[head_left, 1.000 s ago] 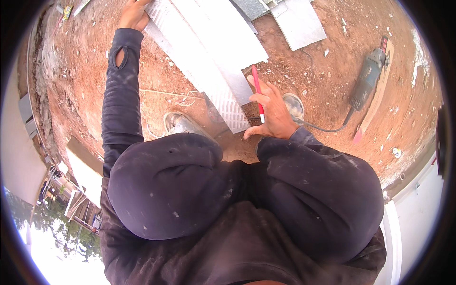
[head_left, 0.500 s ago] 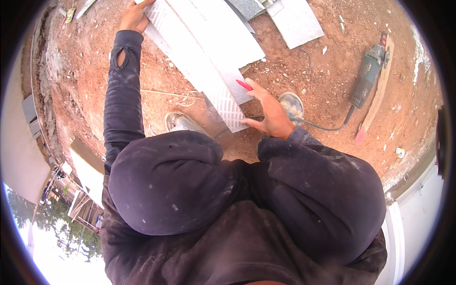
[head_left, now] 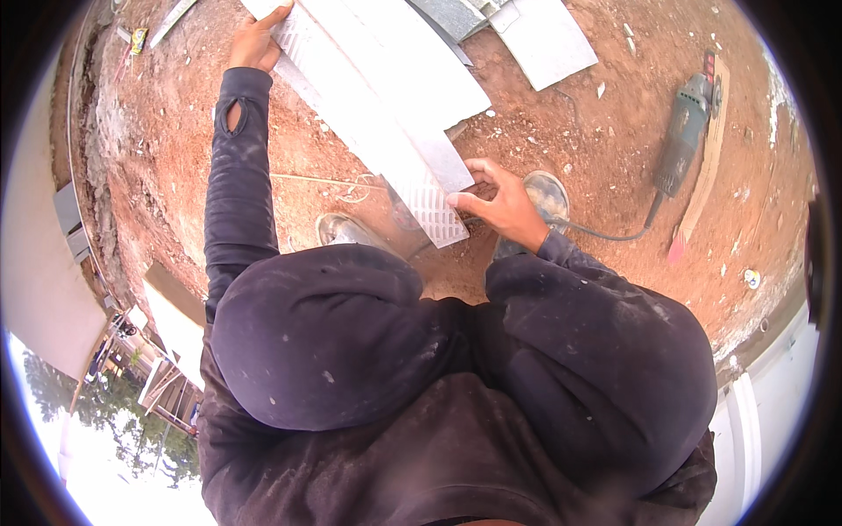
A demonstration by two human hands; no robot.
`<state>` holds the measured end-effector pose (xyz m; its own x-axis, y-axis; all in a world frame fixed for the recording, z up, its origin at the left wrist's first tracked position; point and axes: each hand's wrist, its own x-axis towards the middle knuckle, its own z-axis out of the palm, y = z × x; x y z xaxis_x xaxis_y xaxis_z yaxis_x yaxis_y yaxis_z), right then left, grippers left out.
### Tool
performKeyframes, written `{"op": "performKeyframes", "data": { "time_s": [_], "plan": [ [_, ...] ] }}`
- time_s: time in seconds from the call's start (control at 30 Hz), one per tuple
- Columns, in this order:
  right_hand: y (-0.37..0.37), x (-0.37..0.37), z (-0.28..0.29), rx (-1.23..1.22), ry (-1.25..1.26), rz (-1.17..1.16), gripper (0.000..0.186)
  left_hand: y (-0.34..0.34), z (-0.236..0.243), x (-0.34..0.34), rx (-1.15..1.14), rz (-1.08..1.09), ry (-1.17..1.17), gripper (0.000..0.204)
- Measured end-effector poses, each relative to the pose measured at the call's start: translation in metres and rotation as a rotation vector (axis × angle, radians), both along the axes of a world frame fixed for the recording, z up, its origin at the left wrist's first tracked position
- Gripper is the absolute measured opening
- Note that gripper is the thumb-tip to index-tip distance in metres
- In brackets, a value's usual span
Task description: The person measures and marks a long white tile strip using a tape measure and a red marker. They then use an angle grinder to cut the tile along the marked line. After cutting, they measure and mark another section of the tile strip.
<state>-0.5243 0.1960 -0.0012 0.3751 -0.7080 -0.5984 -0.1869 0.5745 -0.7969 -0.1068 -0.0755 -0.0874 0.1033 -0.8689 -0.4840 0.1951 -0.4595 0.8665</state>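
Observation:
A long narrow pale tile strip (head_left: 427,207) with a ridged pattern lies slantwise over a wider white tile (head_left: 447,83). My left hand (head_left: 256,39) is closed round the left edge near the strip's far end, fingers partly hidden and cut off by the frame top. At the near end my right hand (head_left: 502,206) pinches the tile pieces' corner, its thumb on the edge and index finger beside it. Whether it grips one layer or both I cannot tell. My shoes (head_left: 545,197) stand on either side of the strip's near end.
An angle grinder (head_left: 682,140) rests on the reddish soil at right beside a wooden strip (head_left: 704,171), its cord (head_left: 605,235) running toward my right foot. Grey and white tile pieces (head_left: 545,44) lie at the far side. A thin string (head_left: 329,181) crosses the ground at left.
The red pen seen in my right hand is out of sight. My right thumb has moved up along the tile's edge. The view has shifted slightly; my left hand keeps its hold.

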Motion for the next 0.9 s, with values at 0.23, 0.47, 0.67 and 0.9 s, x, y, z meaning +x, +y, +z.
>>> {"op": "performKeyframes", "data": {
  "time_s": [0.23,0.47,0.67,0.9],
  "plan": [
    [0.001,0.026,-0.013,-0.056,0.085,0.084,0.074,0.001,-0.002,0.000,-0.015,0.007,0.010,0.025],
    [0.004,0.026,-0.016,-0.088,0.079,0.053,0.061,-0.002,-0.007,0.012,-0.018,-0.025,-0.011,0.026],
    [0.009,0.025,-0.028,-0.080,0.063,0.059,0.064,0.000,0.002,0.000,-0.005,-0.017,0.007,0.027],
    [0.008,0.024,-0.027,-0.087,0.057,0.058,0.065,0.015,0.035,-0.038,-0.021,0.027,-0.057,0.030]
  ]
}}
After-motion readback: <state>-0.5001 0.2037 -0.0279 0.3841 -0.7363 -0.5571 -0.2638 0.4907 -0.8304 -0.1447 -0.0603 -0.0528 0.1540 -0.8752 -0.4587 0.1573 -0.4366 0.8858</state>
